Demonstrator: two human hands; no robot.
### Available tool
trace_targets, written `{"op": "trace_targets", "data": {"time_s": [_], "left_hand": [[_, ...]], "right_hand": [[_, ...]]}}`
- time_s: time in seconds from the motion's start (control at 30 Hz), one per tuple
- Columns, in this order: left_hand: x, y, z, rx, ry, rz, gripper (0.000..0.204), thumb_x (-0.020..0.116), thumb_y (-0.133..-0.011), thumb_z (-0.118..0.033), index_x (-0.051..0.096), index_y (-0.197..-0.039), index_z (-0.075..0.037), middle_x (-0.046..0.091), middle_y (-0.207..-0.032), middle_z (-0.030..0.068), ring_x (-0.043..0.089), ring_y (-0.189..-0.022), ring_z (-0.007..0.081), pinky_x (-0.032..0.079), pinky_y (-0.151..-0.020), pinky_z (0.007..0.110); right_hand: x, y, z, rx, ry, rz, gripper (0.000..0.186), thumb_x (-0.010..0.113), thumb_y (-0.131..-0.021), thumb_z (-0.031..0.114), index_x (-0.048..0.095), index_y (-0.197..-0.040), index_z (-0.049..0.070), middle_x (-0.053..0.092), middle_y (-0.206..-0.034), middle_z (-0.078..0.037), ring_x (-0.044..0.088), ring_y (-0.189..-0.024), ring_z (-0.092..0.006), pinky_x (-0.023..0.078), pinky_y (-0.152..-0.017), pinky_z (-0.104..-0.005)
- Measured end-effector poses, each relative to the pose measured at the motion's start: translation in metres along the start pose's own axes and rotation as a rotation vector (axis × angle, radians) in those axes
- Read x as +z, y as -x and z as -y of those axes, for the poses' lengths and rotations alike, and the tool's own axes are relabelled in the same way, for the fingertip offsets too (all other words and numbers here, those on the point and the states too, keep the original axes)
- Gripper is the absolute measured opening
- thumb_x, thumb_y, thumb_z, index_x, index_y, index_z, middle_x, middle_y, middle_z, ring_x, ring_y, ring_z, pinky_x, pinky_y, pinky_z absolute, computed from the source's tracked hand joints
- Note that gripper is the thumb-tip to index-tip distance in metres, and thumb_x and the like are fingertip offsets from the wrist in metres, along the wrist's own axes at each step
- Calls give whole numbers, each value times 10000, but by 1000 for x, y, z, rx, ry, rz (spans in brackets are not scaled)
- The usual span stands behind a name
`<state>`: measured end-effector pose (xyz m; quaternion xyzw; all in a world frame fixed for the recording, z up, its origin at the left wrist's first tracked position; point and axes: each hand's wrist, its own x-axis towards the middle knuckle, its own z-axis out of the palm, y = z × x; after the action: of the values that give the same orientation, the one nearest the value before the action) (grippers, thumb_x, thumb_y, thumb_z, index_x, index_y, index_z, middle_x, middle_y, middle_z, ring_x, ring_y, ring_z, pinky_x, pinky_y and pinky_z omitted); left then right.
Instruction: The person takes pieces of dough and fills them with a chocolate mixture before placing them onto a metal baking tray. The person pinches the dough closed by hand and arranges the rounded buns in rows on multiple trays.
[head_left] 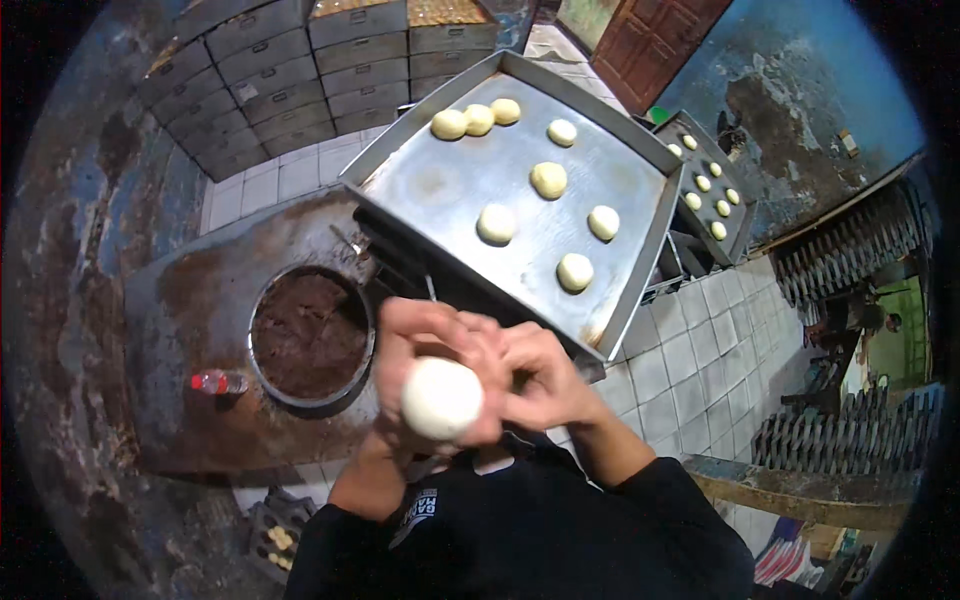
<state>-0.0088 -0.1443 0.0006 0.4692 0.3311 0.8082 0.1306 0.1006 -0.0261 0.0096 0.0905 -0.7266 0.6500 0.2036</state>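
Observation:
A smooth, pale dough ball (441, 399) rests in my left hand (408, 345), whose fingers curl round it in front of my chest. Against the left hand's fingers, my right hand (547, 372) is closed with its thumb and fingertips drawn together. What those fingertips pinch, if anything, is hidden. Just beyond my hands stands a large metal baking tray (430, 190) holding several dough balls (548, 180), three of them touching in a row near its far left side. To the left, a round metal bowl (257, 372) contains a dark brown paste (308, 335).
The bowl stands on a worn table (190, 430), beside a small red-capped bottle (219, 382). A second tray (735, 222) with dough balls sits at the far right. Stacked metal boxes (365, 75) line the back. Tiled floor (690, 350) lies to the right; a person (875, 318) is farther off.

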Motion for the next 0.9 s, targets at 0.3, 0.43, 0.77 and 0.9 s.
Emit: {"op": "trace_targets", "data": {"time_s": [0.3,0.43,0.77,0.9], "left_hand": [[42,-70,127,-169,-386,221,649,858,-842,-140,409,-1307,-90,693,-1043,122,776,-931,367,607,-769,412],[65,-94,148,-154,-484,287,751,885,-800,-153,362,-1337,-106,673,-1088,133,766,-950,362,620,-804,409],[29,-96,151,-432,-790,106,956,819,-844,-61,198,-1570,-104,573,-1329,182,532,-660,113,474,-647,264],[27,-96,148,-466,-691,-66,837,757,-891,-13,232,-1537,-97,587,-1219,150,435,-630,58,397,-610,210]], "right_hand": [[-132,-22,56,68,813,-77,571,959,-731,173,749,-1251,66,709,-1172,-88,697,-1060,-202,573,-856,-327],[-187,-27,50,118,677,-58,459,905,-781,118,759,-1214,71,721,-1140,-68,698,-1065,-189,568,-878,-335],[-400,-20,-89,440,1388,310,629,653,-1014,352,510,-1473,-53,450,-1553,-273,468,-1427,-417,412,-1188,-467],[-390,-20,-119,464,1529,396,890,363,-1099,580,218,-1589,-149,164,-1682,-369,156,-1604,-430,154,-1314,-480]]}}
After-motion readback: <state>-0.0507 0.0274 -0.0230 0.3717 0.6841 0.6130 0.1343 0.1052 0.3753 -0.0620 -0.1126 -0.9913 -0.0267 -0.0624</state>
